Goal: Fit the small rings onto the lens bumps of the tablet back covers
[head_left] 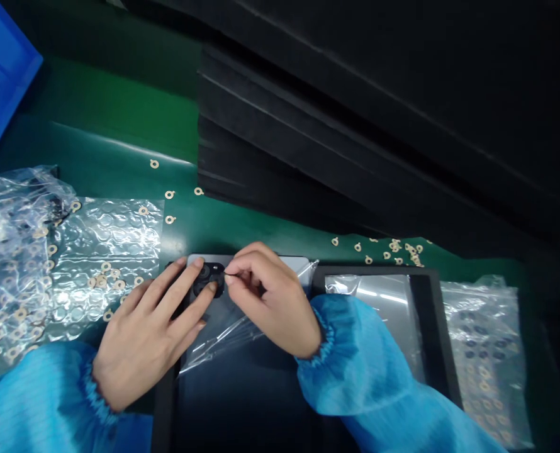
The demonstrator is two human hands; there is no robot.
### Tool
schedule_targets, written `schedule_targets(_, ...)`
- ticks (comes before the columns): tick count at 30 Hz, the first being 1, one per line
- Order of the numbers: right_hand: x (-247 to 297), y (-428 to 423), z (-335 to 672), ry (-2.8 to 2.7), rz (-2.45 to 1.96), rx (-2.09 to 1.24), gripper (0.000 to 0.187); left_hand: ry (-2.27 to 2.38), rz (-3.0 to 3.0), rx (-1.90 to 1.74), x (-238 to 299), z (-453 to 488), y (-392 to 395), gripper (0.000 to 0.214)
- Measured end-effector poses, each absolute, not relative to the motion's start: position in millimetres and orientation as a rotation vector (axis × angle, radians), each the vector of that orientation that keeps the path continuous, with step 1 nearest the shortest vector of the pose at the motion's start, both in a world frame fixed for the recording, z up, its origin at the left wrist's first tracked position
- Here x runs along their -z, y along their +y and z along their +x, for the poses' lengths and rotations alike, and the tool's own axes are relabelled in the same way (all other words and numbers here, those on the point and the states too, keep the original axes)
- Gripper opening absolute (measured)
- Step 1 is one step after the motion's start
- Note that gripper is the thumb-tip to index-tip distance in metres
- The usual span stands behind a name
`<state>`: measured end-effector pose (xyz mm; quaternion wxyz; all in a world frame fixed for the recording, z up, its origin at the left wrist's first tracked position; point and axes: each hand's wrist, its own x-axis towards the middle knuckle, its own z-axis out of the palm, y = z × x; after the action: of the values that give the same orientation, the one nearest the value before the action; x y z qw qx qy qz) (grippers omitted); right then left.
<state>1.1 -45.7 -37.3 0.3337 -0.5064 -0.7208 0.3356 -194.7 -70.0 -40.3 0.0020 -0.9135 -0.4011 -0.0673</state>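
Note:
A grey tablet-like device (228,308) lies with its black camera bump (218,269) near its upper left corner. My left hand (150,324) rests over that corner, fingers spread, with fingertips on and around the bump. Right against the bump's right edge, my right hand (270,292) pinches with thumb and forefinger. A thin dark edge shows at the pinch, too small to name. Clear film (242,327) covers part of the device's grey surface, its edge running diagonally beneath my right hand.
A black frame or tray (440,327) surrounds the device area. Ring-shaped tabs (169,195) lie scattered on the green mat (119,151). Clear plastic bags and sheets (114,233) flank both sides. Black stacked panels (280,138) overhang the back; a blue bin (6,69) stands upper left.

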Motion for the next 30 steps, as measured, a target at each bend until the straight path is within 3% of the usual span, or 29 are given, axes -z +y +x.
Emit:
schedule_targets(4,40.3,-47.9,3.4,-1.911,-1.295,-0.841,0.014,-1.245,-2.849,0.220,40.1,-193.8,-69.3,0.039)
schedule_targets(11,41.0,-53.2,-6.9,-2.157,-1.346,-0.470,0.019,-1.259,-2.824,0.251,38.8,-192.8,-68.9,0.034)
schedule_targets(21,42.7,-45.6,6.4,-1.437,-1.187,-1.252,0.016,-1.273,-2.819,0.216,39.3,-194.4,-69.5,0.038)
schedule_targets(26,44.0,-44.4,11.4,-1.340,-1.100,-1.365,0.026,-1.235,-2.864,0.265,43.8,-199.5,-69.4,0.038)
schedule_targets(30,43.2,-40.2,18.7,-1.431,-1.051,-1.392,0.018,-1.242,-2.919,0.319,43.3,-200.2,-75.7,0.038)
